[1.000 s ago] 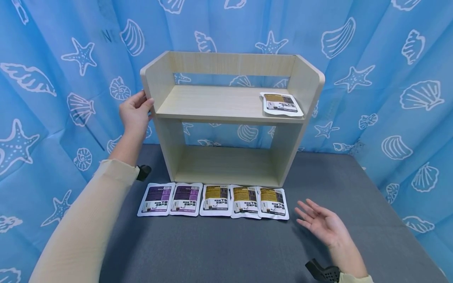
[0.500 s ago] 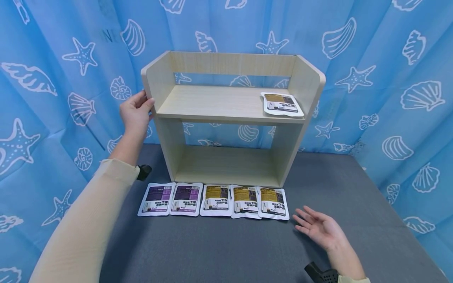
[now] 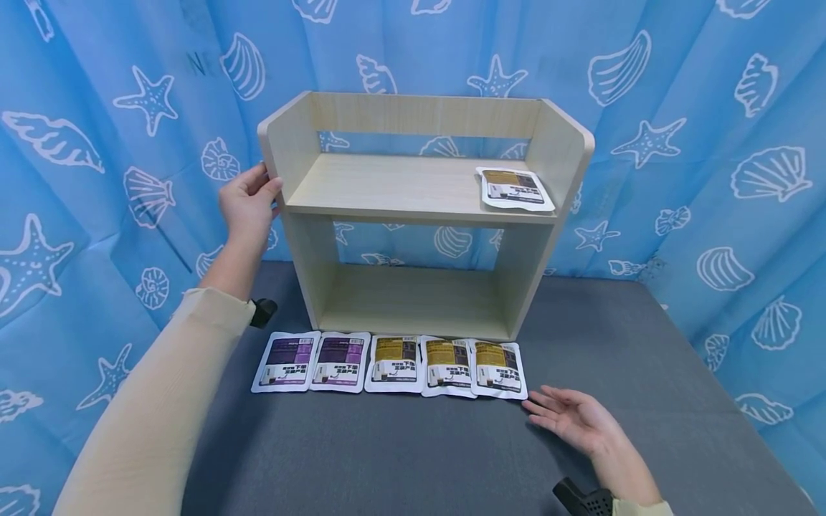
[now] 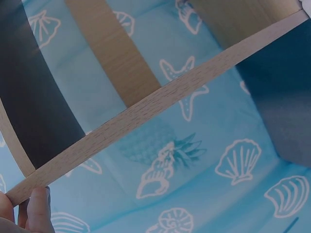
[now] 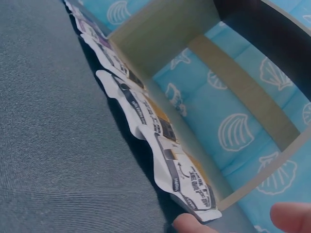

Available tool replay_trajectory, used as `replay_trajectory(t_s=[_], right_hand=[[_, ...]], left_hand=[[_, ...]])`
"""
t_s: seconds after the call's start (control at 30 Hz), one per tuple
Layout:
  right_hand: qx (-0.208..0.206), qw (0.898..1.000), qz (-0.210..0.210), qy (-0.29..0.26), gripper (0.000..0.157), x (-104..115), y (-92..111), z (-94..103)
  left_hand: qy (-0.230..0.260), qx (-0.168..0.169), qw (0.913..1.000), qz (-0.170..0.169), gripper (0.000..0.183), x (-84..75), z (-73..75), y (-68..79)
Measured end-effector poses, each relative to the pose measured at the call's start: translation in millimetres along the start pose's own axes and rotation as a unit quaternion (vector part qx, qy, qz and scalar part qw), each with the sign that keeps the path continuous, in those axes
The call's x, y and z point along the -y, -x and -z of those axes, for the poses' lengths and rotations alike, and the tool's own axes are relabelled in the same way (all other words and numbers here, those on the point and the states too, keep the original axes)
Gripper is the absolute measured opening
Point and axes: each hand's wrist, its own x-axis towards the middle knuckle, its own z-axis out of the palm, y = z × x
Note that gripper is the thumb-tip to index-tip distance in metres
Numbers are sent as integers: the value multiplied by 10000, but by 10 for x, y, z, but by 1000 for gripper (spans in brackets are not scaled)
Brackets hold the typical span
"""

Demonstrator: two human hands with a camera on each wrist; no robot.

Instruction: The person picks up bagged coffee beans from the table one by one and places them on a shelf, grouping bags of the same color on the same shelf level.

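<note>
My left hand [image 3: 248, 204] grips the front edge of the left side panel of a pale wooden two-tier shelf [image 3: 419, 215], thumb in front. In the left wrist view, its fingers [image 4: 39, 211] hold that panel edge [image 4: 131, 114]. My right hand [image 3: 577, 423] lies palm up over the table, fingers loosely extended, fingertips right at the lower corner of the rightmost gold-and-white pouch [image 3: 498, 369]. The right wrist view shows a fingertip [image 5: 189, 224] close to that pouch's corner [image 5: 187, 182], with the thumb [image 5: 291, 217] apart. Another gold pouch [image 3: 515, 189] lies flat on the upper tier, at its right end.
Left of the rightmost pouch, two more gold pouches [image 3: 447, 367] [image 3: 395, 364] and two purple ones [image 3: 338, 362] [image 3: 287, 362] lie in a row before the shelf. They rest on a dark grey tabletop [image 3: 400, 459]. A blue shell-patterned curtain [image 3: 684, 186] hangs behind.
My right hand has moved left and slightly down, bringing its fingertips to the rightmost pouch's corner. The left hand keeps its grip on the shelf panel.
</note>
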Motion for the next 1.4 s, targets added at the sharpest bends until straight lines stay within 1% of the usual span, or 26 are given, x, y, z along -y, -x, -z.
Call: replay_trajectory(t_s=[0.1,0.17,0.37,0.5,0.57,0.7,0.73,0.77,0.83,1.0,1.03,1.13,1.27,1.33,1.4], right_hand=[[50,9999,-31,103,60,-15,-19,-18],[76,9999,-79,47,60,-25,-31,-28],[-158,9994,-129,-291,61,-61,-66,-79],[-259,9991,-152,-313,62,-63,-93,-109],[-316,9987,-195,-336,54,-59,-100,-110],[-373,9976,-354,-468,21,-45,-105,-102],[-395,9972,-387,-507,16,-42,-106,-104],[-355,9970,-437,-527,14,-38,-107,-104],[-372,9969,-455,-520,18,-35,-113,-118],[-573,9976,-324,-189,44,-50,-144,-167],[-554,9979,-304,-135,48,-53,-151,-171],[-657,9976,-200,-69,50,-65,-167,-187],[-655,9977,-159,-113,57,-74,-184,-199],[-567,9981,-172,-193,63,-76,-192,-202],[-532,9981,-168,-260,65,-78,-202,-203]], left_hand=[[-31,8,10000,-1,43,0,6,4],[-26,16,10000,-3,43,0,7,5],[41,22,10000,33,43,1,5,3],[48,1,10000,41,43,-1,5,0],[31,-12,10000,14,42,0,3,-3],[-6,-34,10000,-82,41,11,-7,-11],[-20,-40,9999,-100,41,14,-9,-12],[-24,-42,9999,-118,41,16,-11,-11],[-31,-52,9999,-143,41,18,-13,-10],[-23,-50,9999,-154,41,23,-11,-9],[-45,-50,9998,-163,41,24,-11,-10],[-41,-42,9999,-155,41,24,-9,-12],[-20,-34,9999,-150,41,18,-7,-11],[-10,-30,9999,-128,41,15,-5,-11],[-8,-21,9999,-110,41,14,-4,-11]])
